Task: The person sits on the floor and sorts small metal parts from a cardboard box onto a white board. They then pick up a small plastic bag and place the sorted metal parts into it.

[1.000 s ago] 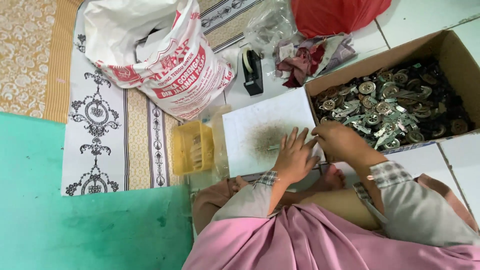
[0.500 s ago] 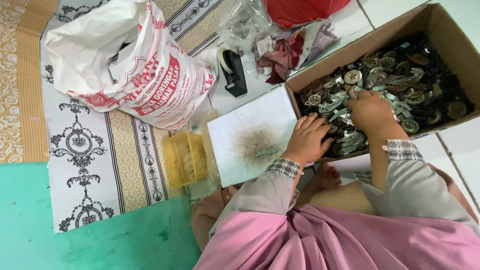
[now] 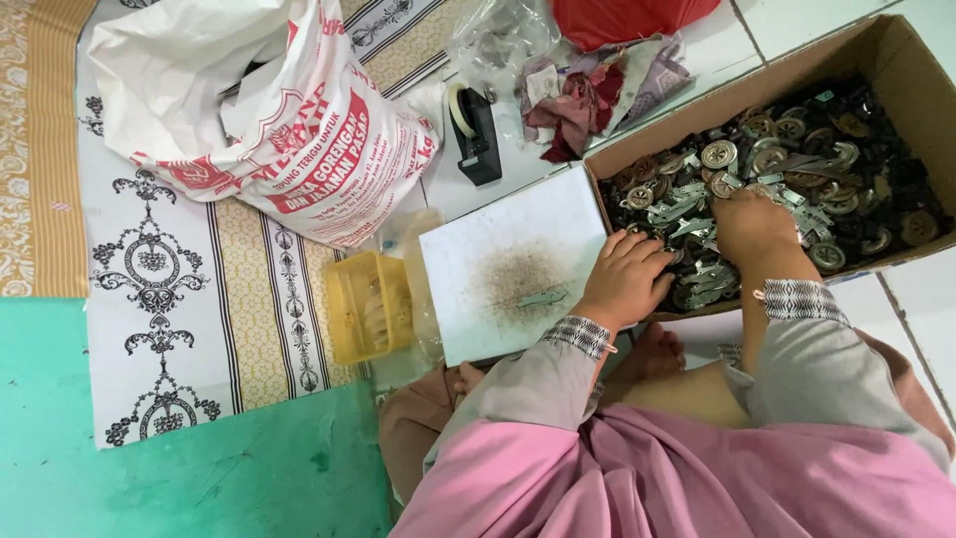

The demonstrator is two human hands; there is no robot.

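Note:
A brown cardboard box (image 3: 896, 60) at the right holds several small metal parts (image 3: 777, 149), some round, some flat strips. My right hand (image 3: 752, 224) reaches down into the parts, fingers curled and hidden among them. My left hand (image 3: 625, 279) rests at the box's near left corner, fingertips touching the metal strips. Beside it lies a white board (image 3: 498, 239) with a dusty brown patch and one small metal strip (image 3: 543, 297) on it. Whether either hand grips a part is hidden.
A yellow plastic container (image 3: 368, 304) sits left of the board. A large white and red sack (image 3: 259, 120) lies on a patterned mat (image 3: 179, 299). A black tape dispenser (image 3: 473, 130), cloth scraps (image 3: 588, 95) and a clear bag (image 3: 498, 40) are behind. Green floor (image 3: 149, 478) at lower left.
Both hands moved from the white board's edge into the box. The right hand reached further in among the parts, and the left followed to the box corner.

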